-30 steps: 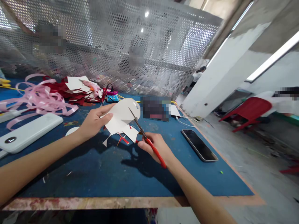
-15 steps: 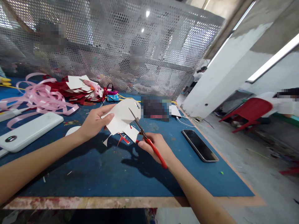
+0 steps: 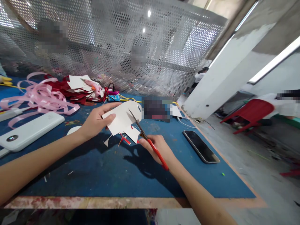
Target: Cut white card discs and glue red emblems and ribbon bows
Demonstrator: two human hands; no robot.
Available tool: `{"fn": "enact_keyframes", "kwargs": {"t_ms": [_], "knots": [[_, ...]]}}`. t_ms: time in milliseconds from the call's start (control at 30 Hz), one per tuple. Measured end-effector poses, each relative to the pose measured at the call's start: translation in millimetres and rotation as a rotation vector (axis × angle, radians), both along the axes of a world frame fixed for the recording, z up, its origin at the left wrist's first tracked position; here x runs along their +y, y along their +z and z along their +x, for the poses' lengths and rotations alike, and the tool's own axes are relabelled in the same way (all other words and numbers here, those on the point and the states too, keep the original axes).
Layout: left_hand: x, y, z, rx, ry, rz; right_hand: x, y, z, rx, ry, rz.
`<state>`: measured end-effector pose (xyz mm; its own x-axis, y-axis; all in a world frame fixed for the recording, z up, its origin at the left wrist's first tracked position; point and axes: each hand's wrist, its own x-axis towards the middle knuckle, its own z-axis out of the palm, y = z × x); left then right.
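My left hand (image 3: 96, 121) pinches a piece of white card (image 3: 124, 120) and holds it above the blue table mat (image 3: 100, 172). Red shows on the card's underside at its lower edge. My right hand (image 3: 159, 148) grips red-handled scissors (image 3: 146, 139), whose blades point up and left into the card. Small card offcuts hang from the card's lower edge.
A black phone (image 3: 201, 150) lies right of my right hand. A white power bank (image 3: 30, 131) sits at the left. Pink ribbon (image 3: 39, 98) and a heap of red and white card scraps (image 3: 77, 89) lie at the back left. A perforated metal screen (image 3: 117, 47) closes the table's far side; people sit behind it.
The view has shifted slightly. Both hands hold nearly the same pose, with the scissors still in the card.
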<state>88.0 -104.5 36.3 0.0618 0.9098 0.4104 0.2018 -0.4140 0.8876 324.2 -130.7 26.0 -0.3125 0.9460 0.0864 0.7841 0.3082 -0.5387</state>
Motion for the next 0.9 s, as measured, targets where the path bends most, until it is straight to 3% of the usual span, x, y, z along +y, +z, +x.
{"fn": "enact_keyframes", "kwargs": {"t_ms": [167, 267, 400, 667, 900], "knots": [[2, -10.5, 10, -0.427, -0.085, -0.155, -2, -2.6, -2, 0.079, -0.018, 0.055], [1, -19.8, 18, -0.548, -0.194, -0.253, -3, -2.6, -3, 0.119, -0.034, 0.091], [-4, -26.3, 24, -0.422, -0.278, -0.294, -2, -3.1, -2, 0.105, -0.035, 0.082], [-14, -17.9, 23, -0.227, -0.164, -0.303, 1, -3.4, 2, 0.018, 0.040, 0.036], [-32, -22.9, 33, -0.045, -0.288, -0.354, -4, -4.5, 0, 0.215, 0.146, 0.012]]}}
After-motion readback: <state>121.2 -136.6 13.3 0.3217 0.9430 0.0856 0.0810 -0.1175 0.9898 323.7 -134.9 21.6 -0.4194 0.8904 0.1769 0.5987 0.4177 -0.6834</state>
